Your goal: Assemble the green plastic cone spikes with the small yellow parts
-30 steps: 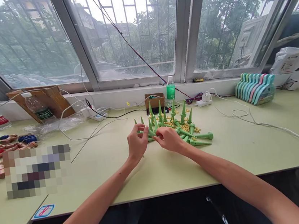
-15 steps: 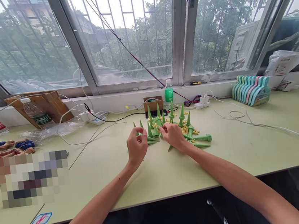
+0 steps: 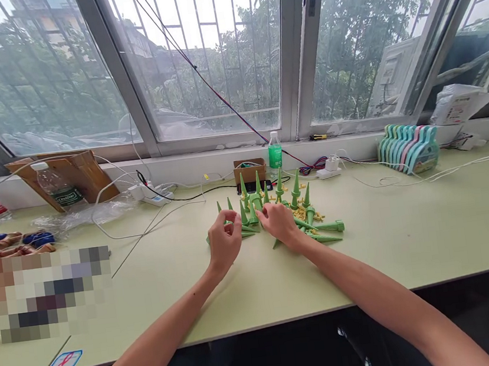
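Note:
Green plastic plant watering spikes (image 3: 294,196) stand and lie in a cluster on the table, with small yellow plastic pieces (image 3: 317,216) heaped among them. My left hand (image 3: 225,236) is at the cluster's left side, thumb and fingertips curled together; what they hold, if anything, I cannot make out. Behind it lie spikes with their tips pointing right. My right hand (image 3: 278,223) is at the middle of the cluster, its fingers closed beside an upright spike (image 3: 252,213). Its fingertips are too small to show what is between them. One spike (image 3: 330,227) lies to the right.
A small cardboard box (image 3: 249,171) and a green-labelled bottle (image 3: 274,152) stand behind the spikes. Cables (image 3: 378,181) run over the table at right, near a row of pastel plastic items (image 3: 407,148). Wooden toys (image 3: 9,247) lie at far left.
My hands were together around a green watering spike and have since moved apart. The right hand went to the upright spikes; the left stayed nearly in place. The view shifted slightly.

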### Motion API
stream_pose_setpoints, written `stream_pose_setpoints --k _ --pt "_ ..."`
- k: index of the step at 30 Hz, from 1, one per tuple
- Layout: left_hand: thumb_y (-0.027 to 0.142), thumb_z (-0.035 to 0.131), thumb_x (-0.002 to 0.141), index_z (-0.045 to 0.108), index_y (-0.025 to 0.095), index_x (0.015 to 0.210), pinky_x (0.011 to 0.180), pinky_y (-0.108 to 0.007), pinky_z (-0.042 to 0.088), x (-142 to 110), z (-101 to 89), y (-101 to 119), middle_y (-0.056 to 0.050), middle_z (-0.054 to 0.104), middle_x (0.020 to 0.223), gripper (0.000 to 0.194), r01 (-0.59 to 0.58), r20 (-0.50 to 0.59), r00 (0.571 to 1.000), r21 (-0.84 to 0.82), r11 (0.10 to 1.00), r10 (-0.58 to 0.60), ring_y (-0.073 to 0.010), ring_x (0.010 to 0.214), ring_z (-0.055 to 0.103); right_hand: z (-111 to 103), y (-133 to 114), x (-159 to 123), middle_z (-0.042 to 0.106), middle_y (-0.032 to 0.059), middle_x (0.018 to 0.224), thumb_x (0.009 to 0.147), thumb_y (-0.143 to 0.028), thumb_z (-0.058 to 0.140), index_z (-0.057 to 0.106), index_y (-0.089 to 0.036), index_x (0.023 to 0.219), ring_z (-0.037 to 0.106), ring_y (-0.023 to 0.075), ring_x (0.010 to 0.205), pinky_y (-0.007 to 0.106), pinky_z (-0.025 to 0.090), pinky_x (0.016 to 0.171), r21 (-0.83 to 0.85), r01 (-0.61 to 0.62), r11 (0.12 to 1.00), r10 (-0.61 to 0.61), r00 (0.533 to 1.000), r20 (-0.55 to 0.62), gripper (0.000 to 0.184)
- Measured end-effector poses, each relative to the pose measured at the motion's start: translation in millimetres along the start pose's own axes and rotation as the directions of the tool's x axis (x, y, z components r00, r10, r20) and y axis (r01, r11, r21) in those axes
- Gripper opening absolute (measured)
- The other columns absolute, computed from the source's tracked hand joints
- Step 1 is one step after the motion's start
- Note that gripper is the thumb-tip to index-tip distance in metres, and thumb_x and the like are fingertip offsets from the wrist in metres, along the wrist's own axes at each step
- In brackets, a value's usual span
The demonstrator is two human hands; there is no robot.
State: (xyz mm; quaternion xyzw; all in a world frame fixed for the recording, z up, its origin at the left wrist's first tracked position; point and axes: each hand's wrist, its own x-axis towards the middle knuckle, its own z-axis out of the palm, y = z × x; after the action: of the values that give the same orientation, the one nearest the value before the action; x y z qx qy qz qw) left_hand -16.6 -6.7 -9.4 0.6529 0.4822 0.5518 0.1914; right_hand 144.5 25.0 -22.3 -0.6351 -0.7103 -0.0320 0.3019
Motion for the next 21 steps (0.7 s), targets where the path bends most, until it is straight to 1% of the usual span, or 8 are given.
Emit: stream_pose_setpoints --k 7,14,21 --pt "0.041 0.054 0.085 0.056 0.021 0.086 0.047 -0.02 0.039 -0.5 0.9 -1.0 0.0 0.06 0.079 0.02 -0.002 0.031 1.0 0.003 1.0 0.002 -0.0071 0.05 0.052 2.7 1.6 2.2 0.067 0.0104 0.072 0.094 -0.037 0.051 0.067 -0.016 0.078 0.064 0.0215 0.07 0.028 0.036 0.057 -0.033 -0.008 0.999 0.01 0.998 0.063 0.031" --pt "0.04 0.054 0.085 0.056 0.021 0.086 0.046 -0.02 0.038 -0.5 1.3 -2.6 0.001 0.059 0.076 0.02 -0.005 0.056 0.998 -0.002 1.0 0.005 -0.0077 0.05 0.053 2.9 2.6 2.0 0.069 0.0105 0.072 0.094 -0.039 0.051 0.067 -0.016 0.075 0.065 0.0216 0.068 0.028 0.034 0.056 -0.042 0.006 0.999 -0.003 0.998 0.057 0.034" --pt "0.04 0.054 0.085 0.056 0.02 0.085 0.047 -0.02 0.036 -0.2 1.4 -3.0 0.001 0.058 0.074 0.02 -0.015 0.063 0.998 0.002 1.0 0.015 -0.0074 0.048 0.05 -2.5 1.8 -0.5 0.069 0.0101 0.073 0.094 -0.038 0.051 0.067 -0.017 0.077 0.064 0.02 0.068 0.027 0.033 0.057 -0.049 -0.006 0.999 0.008 0.998 0.056 0.032"
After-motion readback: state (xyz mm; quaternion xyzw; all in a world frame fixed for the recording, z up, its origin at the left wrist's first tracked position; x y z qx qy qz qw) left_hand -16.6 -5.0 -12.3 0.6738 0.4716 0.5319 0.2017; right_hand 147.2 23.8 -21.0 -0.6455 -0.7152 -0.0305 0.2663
